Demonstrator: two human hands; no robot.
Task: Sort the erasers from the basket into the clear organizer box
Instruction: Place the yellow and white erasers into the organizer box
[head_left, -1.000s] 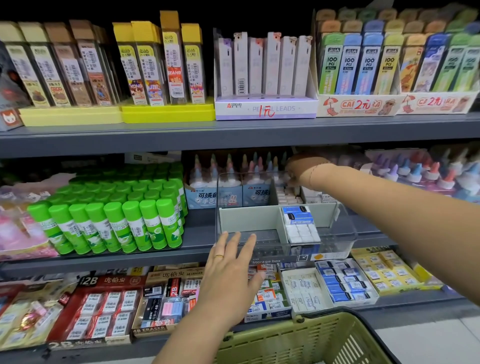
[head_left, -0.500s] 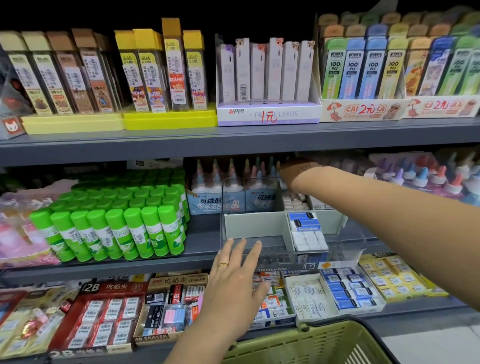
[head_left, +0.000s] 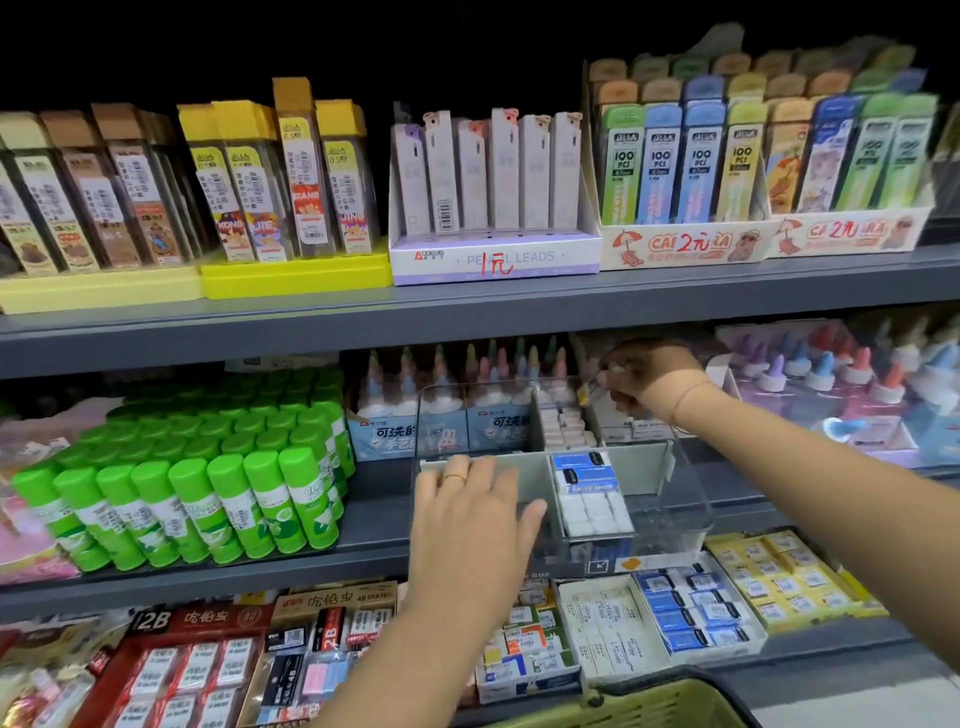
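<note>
Both hands are up at the middle shelf (head_left: 208, 577); the left hand (head_left: 472, 525) lies flat and open, fingers spread, against the front wall of the clear organizer box (head_left: 680, 514), steadying it and gripping nothing; the right hand (head_left: 644, 376) is curled over the back right compartment, fingertips pinched on what looks like a small pale eraser, though blur keeps me from being sure. Erasers (head_left: 589, 491) with blue sleeves and white ends already fill the front middle compartment in a neat row; more pale ones sit in the compartment behind. Only the rim of the green basket (head_left: 670, 701) shows at the bottom edge, its contents hidden. By my judgement these erasers are light, firm and slightly grippy, not fragile; a pinch across the long sides should hold one well, and the paper sleeve may slide off if taken by one end. The box itself looks light and slick, so it may skid on the shelf unless braced.
</note>
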